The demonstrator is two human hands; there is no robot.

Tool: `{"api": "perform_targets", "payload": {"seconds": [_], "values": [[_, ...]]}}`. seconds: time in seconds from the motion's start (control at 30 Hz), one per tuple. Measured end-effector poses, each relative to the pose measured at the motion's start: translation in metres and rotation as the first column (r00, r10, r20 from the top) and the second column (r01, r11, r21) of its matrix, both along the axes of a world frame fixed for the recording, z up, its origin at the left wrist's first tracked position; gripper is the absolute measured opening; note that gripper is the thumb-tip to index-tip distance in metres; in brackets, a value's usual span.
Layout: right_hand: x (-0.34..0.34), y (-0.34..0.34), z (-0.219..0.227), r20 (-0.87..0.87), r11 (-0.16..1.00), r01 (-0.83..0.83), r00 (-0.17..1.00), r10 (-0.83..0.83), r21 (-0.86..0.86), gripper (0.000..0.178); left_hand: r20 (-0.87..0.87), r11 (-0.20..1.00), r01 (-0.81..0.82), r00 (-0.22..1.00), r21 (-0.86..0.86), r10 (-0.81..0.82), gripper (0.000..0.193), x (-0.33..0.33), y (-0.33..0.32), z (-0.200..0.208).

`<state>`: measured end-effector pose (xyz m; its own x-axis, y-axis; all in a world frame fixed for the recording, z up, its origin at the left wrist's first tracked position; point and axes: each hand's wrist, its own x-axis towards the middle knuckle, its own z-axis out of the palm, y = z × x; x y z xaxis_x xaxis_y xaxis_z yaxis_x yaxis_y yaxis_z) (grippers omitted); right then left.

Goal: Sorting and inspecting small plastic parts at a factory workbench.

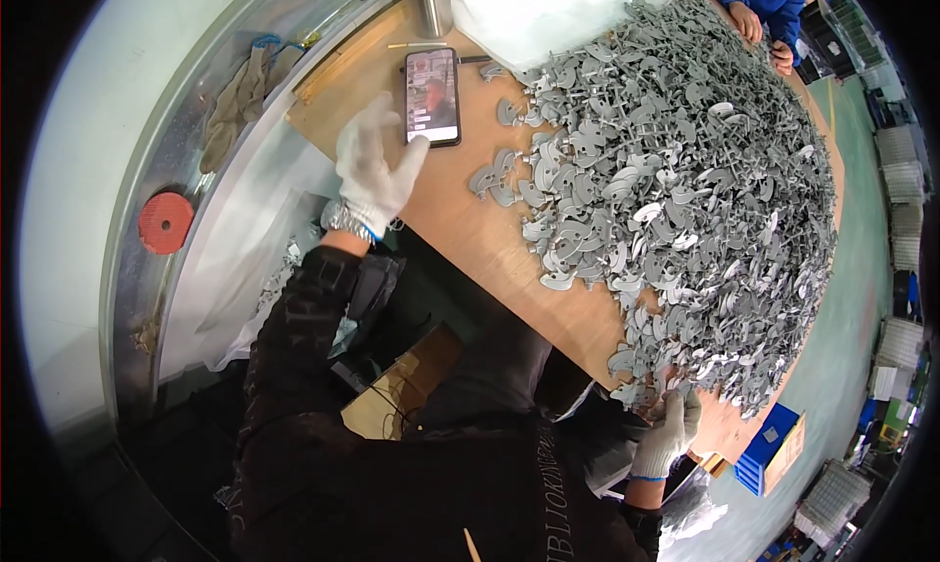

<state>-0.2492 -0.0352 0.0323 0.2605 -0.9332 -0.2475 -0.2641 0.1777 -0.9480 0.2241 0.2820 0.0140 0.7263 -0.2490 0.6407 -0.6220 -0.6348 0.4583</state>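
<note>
My left hand (pixel 372 165), in a white knit glove, is open beside a black smartphone (pixel 432 97). Its fingers are spread, and the thumb tip lies at the lower edge of the lit screen. The phone lies face up on the wooden table (pixel 460 205). My right hand (pixel 671 430), gloved too, is closed at the near end of a large heap of curved grey metal parts (pixel 676 180). Its fingers are curled together, and whatever they hold is hidden. A few loose grey parts (pixel 497 175) lie between the phone and the heap.
A white sheet or bag (pixel 539 14) covers the table's far side next to a metal cylinder (pixel 426 4). Across the heap, another person's hands (pixel 759 35) rest near the edge. A used glove (pixel 235 107) and red disc (pixel 165 222) are left; a blue bin (pixel 767 449) is right.
</note>
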Motion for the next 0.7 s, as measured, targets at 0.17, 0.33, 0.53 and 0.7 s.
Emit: {"api": "perform_targets", "payload": {"seconds": [0.17, 0.33, 0.53, 0.7], "values": [[-0.003, -0.003, 0.002, 0.015, 0.999, 0.033, 0.999, -0.033, 0.010, 0.016, -0.080, 0.842, 0.532, 0.839, -0.088, -0.539, 0.024, -0.095, -0.057, 0.019], [0.000, -0.001, 0.006, -0.009, 0.999, -0.006, 1.000, 0.006, 0.033, 0.016, -0.281, 0.374, 0.926, 0.347, -0.046, -0.894, 0.039, -0.194, -0.129, 0.007], [-0.012, 0.004, 0.011, -0.081, 0.992, -0.014, 0.996, 0.024, 0.124, 0.018, -0.275, 0.336, 0.891, 0.420, 0.305, -0.865, 0.054, -0.224, -0.188, 0.007], [-0.011, 0.005, 0.021, -0.074, 0.980, 0.001, 0.997, 0.014, 0.197, 0.026, -0.325, 0.401, 0.884, 0.462, 0.239, -0.825, 0.044, -0.212, -0.196, 0.005]]}}
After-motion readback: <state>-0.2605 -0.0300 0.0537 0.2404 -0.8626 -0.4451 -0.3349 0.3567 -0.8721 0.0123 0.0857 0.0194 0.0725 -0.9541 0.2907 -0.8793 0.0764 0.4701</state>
